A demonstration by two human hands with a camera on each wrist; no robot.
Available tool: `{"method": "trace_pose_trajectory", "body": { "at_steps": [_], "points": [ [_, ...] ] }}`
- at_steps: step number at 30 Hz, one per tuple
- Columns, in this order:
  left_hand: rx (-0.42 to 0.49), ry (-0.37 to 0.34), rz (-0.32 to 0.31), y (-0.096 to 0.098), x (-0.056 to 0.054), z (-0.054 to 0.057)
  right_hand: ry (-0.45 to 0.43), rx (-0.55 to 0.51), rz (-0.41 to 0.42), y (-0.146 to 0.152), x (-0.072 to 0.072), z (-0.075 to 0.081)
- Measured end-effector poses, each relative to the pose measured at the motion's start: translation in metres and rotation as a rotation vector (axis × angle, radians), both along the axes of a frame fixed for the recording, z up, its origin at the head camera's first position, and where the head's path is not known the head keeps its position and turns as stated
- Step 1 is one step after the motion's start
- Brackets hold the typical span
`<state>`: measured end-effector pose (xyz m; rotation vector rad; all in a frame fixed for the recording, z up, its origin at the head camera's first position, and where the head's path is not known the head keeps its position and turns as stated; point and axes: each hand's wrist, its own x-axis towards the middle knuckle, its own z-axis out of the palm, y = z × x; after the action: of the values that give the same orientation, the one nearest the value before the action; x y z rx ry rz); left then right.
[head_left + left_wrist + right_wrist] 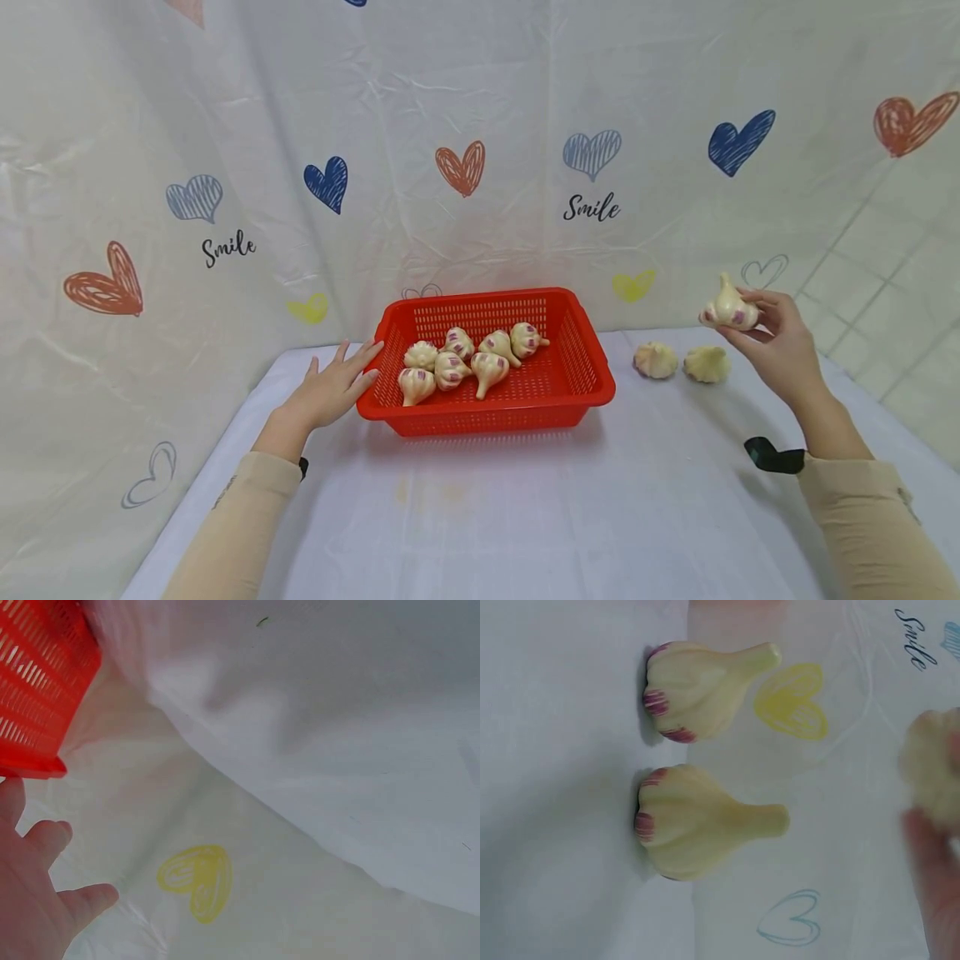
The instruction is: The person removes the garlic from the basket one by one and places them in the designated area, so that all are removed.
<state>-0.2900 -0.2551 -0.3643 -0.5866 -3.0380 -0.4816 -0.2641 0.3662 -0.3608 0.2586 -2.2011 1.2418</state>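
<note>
My right hand [786, 343] pinches a garlic bulb [726, 308] between thumb and fingers, raised above the table on the right, its stem pointing up. In the right wrist view part of this bulb [928, 772] shows blurred at the edge. Below it, two more garlic bulbs [656, 360] stand side by side on the table, purple marks near their bases. My left hand [330, 393] has its fingers spread and straight, fingertips right at the left rim of a red plastic basket [495, 412]. Several garlic bulbs [491, 369] lie inside, mostly toward its left and middle.
A white cloth covers the table [480, 517]. Close behind the basket hangs a pale curtain [510, 100] printed with hearts and the word Smile. The two standing bulbs are to the right of the basket, near the table's back edge.
</note>
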Motion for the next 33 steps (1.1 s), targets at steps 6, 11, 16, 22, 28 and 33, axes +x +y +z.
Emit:
{"method": "trace_pose_trajectory", "body": {
  "at_steps": [6, 11, 16, 22, 28, 33],
  "points": [
    [0.003, -0.006, 0.000, 0.000, 0.000, 0.000, 0.027, 0.003, -0.024, 0.008, 0.000, -0.005],
    [-0.002, -0.010, 0.003, -0.001, -0.001, 0.000, 0.107, 0.006, -0.046, 0.012, -0.002, -0.010],
    [0.006, -0.014, 0.005, 0.000, -0.002, -0.001, 0.061, -0.020, -0.104, 0.018, -0.004, -0.015],
    [0.001, -0.017, 0.009, -0.001, -0.002, -0.001, -0.028, -0.074, -0.125, 0.025, -0.005, -0.017],
    [-0.002, -0.022, 0.017, -0.001, -0.001, 0.000, -0.108, -0.083, -0.120, 0.032, -0.004, -0.021],
    [-0.004, -0.021, 0.016, -0.001, -0.003, -0.001, -0.111, -0.090, -0.079, 0.035, -0.003, -0.025]
  ]
}}
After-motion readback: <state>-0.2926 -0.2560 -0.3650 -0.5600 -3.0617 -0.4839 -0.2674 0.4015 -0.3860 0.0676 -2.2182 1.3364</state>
